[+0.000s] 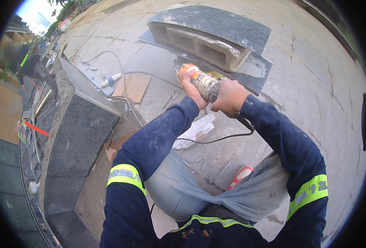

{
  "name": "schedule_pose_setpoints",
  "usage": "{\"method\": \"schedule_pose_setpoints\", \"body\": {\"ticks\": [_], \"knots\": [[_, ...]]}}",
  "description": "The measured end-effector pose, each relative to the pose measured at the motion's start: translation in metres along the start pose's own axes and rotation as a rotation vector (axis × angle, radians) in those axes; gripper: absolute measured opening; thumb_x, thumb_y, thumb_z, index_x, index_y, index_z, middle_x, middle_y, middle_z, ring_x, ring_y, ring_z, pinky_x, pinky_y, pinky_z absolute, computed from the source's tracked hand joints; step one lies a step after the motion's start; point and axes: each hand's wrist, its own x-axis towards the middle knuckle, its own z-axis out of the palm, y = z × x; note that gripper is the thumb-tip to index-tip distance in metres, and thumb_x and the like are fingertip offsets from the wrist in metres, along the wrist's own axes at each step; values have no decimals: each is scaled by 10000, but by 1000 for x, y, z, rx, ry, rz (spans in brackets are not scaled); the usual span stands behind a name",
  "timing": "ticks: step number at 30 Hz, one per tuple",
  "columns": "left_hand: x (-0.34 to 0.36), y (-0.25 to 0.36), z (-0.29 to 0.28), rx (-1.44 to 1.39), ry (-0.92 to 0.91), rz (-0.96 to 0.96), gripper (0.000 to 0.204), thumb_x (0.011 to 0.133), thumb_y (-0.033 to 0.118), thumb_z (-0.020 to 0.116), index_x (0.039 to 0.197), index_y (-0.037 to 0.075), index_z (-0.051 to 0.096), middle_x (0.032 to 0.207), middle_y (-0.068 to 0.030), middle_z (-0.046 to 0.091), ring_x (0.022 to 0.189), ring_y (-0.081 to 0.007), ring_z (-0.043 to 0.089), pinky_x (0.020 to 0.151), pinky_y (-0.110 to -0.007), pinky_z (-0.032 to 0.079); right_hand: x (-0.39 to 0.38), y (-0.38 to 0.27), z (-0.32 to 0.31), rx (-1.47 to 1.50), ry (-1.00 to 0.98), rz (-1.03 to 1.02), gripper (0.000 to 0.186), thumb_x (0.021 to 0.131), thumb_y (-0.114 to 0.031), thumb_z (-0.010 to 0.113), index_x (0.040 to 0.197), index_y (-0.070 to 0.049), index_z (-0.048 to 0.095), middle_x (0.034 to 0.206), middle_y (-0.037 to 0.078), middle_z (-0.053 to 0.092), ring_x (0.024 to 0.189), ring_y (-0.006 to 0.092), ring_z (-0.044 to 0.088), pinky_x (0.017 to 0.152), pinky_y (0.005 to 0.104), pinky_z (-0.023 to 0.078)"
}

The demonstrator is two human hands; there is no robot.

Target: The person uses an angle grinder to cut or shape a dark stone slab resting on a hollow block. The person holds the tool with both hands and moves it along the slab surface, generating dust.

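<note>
— How are the fingers set?
— Both sets are clamped on the power tool (209, 86). The left hand (194, 91) wraps the front, just behind its orange head, and the right hand (229, 98) grips the rear of the body.

— And the arms?
— Bent, in navy sleeves (166, 124), reaching forward and closing in toward each other. The tool sits beyond the spread knees, tilted across the view, head to the left.

— What is it near?
— The near edge of the lower dark slab (255, 80). I can't tell whether it touches. Just beyond, a hollow concrete block (199, 46) stands on that slab, with a curved upper slab (216, 22) on top, so the way forward is blocked.

— Anything underfoot?
— A black cord (218, 138) loops from the tool's rear past a pale broken piece (195, 131). Left of that lie a wooden board (138, 87) and a blue-and-white connector (111, 80), then a dark stone ledge (73, 144). Farther off, a co-worker (30, 64) bends down.
</note>
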Motion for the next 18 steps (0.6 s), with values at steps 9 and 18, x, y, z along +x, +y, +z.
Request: {"method": "schedule_pose_setpoints", "body": {"ticks": [9,18], "knots": [[13,9,-9,-33,1,-20,545,737,448,578,1029,3,460,885,-122,551,822,-300,578,769,-429,500,16,-4,3,38,-39,50,505,567,-285,748,960,20,664,933,176,674,874,261,669,795,313,530],[6,5,-4,15,19,-19,544,732,469,568,992,-3,494,872,-124,562,817,-294,583,778,-418,500,8,-6,0,5,-35,54,486,572,-290,743,933,27,671,921,182,674,864,265,670,785,311,531]]}}
